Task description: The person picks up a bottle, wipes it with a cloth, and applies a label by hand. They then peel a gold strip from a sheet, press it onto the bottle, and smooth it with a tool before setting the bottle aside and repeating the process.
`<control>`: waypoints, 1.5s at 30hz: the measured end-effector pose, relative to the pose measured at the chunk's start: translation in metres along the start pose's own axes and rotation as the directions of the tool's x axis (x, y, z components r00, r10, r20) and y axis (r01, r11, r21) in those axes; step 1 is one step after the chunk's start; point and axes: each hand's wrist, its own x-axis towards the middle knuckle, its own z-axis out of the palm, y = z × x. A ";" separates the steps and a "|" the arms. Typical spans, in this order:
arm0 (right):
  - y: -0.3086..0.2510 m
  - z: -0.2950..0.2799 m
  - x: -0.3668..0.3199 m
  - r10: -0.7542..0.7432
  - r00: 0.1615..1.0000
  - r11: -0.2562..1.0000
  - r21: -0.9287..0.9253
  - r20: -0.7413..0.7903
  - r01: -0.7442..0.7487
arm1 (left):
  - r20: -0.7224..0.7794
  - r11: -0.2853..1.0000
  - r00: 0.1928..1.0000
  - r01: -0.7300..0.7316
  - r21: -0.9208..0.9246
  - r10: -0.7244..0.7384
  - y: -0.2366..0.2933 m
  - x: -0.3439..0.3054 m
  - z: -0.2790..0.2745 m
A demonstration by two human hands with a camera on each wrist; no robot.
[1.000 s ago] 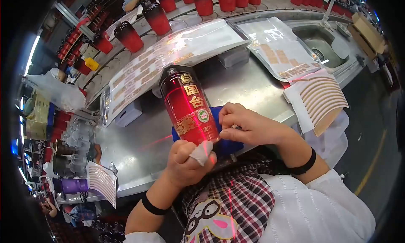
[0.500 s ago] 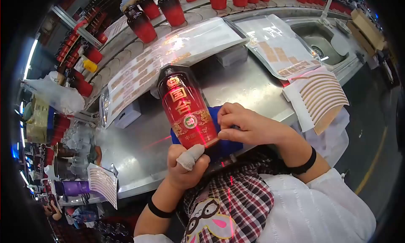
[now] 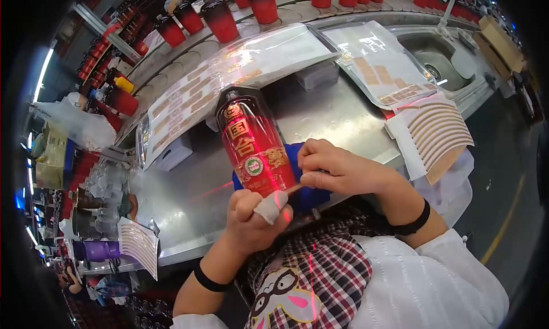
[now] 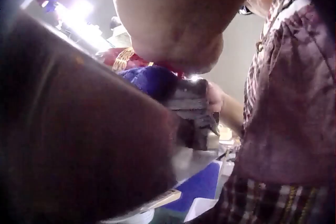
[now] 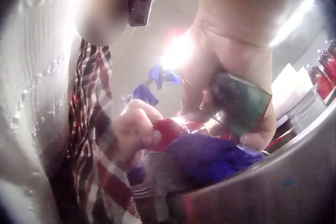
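Observation:
A red bottle (image 3: 257,149) with gold lettering lies tilted on a blue cloth (image 3: 313,198), neck away from me. At its base, my left hand (image 3: 249,223) has curled fingers, with a white cloth (image 3: 270,208) wrapped over one digit against the bottle's lower edge. On the other side my right hand (image 3: 343,169) pinches the end of a thin tan strip (image 3: 294,188) at the base. In the right wrist view a dark green glossy piece (image 5: 241,103) overlaps the right hand; I cannot tell whether it is held. The left wrist view mostly shows dark, blurred surfaces.
Sheets of labels lie on a long tray (image 3: 329,53) behind the bottle and a second tray (image 3: 432,89) to its right. Curved strips cover a paper sheet (image 3: 437,134). Red bottles (image 3: 220,21) line the conveyor; a sink (image 3: 452,66) is at the right.
The bottle's printed face has turned leftward since a second ago. My left hand dipped down-left, then came back up. The right hand stays nearly in place. Bottles on the conveyor have shifted.

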 end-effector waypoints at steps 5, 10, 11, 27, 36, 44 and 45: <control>-0.012 -0.008 -0.005 -0.062 0.998 0.995 0.073 0.016 0.060 | -0.013 1.000 1.000 0.019 -0.001 -0.019 -0.001 -0.004 -0.001; -0.013 -0.015 -0.009 -0.023 0.999 0.997 0.076 0.028 0.021 | 0.011 0.995 1.000 0.019 0.103 -0.020 0.001 -0.008 -0.004; -0.010 -0.014 -0.009 -0.013 1.000 0.998 0.068 0.015 0.012 | 0.001 0.997 1.000 0.012 0.076 -0.012 0.001 -0.008 -0.004; 0.002 -0.009 -0.010 0.025 1.000 0.999 0.045 -0.008 -0.025 | 0.010 1.000 1.000 -0.001 -0.009 0.001 0.003 -0.007 0.000; 0.003 -0.008 -0.010 0.036 0.999 0.998 0.061 -0.018 -0.035 | 0.029 0.997 0.997 0.072 0.000 -0.072 0.004 -0.011 -0.005; 0.003 -0.006 -0.010 0.017 1.000 0.998 0.062 -0.018 -0.016 | -0.008 0.999 0.999 -0.045 -0.023 0.045 -0.002 0.000 0.001; 0.003 -0.006 -0.009 0.012 1.000 0.998 0.062 -0.021 -0.010 | 0.006 1.000 1.000 -0.005 -0.022 0.006 -0.001 -0.004 0.000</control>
